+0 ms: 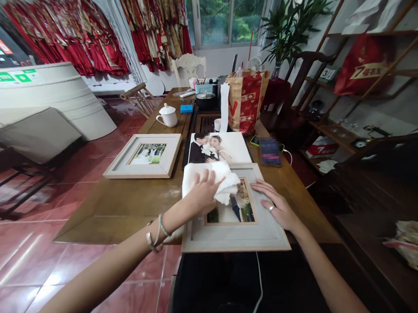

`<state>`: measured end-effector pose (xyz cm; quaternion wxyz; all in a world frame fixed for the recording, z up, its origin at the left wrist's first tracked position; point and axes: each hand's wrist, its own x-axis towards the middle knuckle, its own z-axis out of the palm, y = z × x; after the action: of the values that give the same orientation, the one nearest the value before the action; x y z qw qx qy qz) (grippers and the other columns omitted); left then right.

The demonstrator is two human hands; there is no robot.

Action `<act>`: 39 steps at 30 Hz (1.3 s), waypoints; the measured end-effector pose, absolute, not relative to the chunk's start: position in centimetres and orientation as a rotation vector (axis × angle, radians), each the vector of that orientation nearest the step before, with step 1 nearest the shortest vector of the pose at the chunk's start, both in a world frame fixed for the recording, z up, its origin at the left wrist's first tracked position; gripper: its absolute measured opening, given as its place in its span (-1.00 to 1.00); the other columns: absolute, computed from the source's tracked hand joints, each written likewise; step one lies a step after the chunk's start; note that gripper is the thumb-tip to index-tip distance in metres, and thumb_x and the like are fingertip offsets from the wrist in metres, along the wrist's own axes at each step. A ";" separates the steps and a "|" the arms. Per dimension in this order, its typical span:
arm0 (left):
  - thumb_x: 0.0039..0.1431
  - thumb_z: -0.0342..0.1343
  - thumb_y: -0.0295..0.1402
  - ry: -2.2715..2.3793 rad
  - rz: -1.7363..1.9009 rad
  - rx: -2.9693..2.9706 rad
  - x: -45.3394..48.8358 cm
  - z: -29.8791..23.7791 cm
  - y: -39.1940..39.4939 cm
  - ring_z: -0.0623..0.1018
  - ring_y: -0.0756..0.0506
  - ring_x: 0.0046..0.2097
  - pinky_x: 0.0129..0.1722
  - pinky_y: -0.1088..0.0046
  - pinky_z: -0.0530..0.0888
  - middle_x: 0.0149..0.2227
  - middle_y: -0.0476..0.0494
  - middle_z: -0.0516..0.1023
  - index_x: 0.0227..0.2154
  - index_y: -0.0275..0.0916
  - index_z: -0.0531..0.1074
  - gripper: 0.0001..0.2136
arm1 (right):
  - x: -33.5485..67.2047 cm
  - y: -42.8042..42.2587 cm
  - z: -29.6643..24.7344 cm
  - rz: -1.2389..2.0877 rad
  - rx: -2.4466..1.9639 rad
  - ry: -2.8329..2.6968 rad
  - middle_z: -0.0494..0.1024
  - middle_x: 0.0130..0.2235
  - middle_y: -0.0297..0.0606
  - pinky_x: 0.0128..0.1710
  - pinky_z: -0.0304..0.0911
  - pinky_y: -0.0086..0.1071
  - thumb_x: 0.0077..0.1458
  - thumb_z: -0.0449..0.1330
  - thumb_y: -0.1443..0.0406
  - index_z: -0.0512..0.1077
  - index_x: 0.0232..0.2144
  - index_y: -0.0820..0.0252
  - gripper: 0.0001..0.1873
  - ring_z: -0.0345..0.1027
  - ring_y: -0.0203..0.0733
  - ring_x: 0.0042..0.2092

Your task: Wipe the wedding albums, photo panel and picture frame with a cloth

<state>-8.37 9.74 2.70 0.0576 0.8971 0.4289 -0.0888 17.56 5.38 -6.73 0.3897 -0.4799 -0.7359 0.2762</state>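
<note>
My left hand (203,194) holds a fluffy white cloth (199,172) against the upper left of a pale picture frame (234,243), its fingers laid over the fabric. The cloth covers that corner and part of the photo (246,206) inside. On the frame's right side rests my right hand (276,204), open, with a ring on one finger and the thumb apart. Directly behind lies a large white-backed photo print (234,148) of a couple. A second framed photo (142,155) lies flat at the left of the wooden table (127,207).
A lidded white cup (167,115), a blue box (186,108) and a red-and-tan paper bag (246,101) stand farther back. To the right lies a phone (270,152) with a white cable. Shelves (334,131) line the right side.
</note>
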 end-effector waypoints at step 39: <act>0.05 0.18 -0.22 0.993 -0.288 2.730 -4.6 2.0 -4.3 -0.15 -0.59 0.27 0.10 -0.36 0.04 0.30 -0.59 -0.13 0.29 -0.24 -0.06 -0.21 | 17.3 5.3 -6.5 0.679 -1.213 -1.872 0.35 0.16 -0.20 0.28 -0.09 0.05 0.19 0.00 0.31 0.34 0.07 0.04 -0.59 0.00 -0.03 0.29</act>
<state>-4.56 -4.33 2.03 0.1109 0.9294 0.3380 -0.0981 17.32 5.26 -6.45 0.3943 -0.4781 -0.7378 0.2675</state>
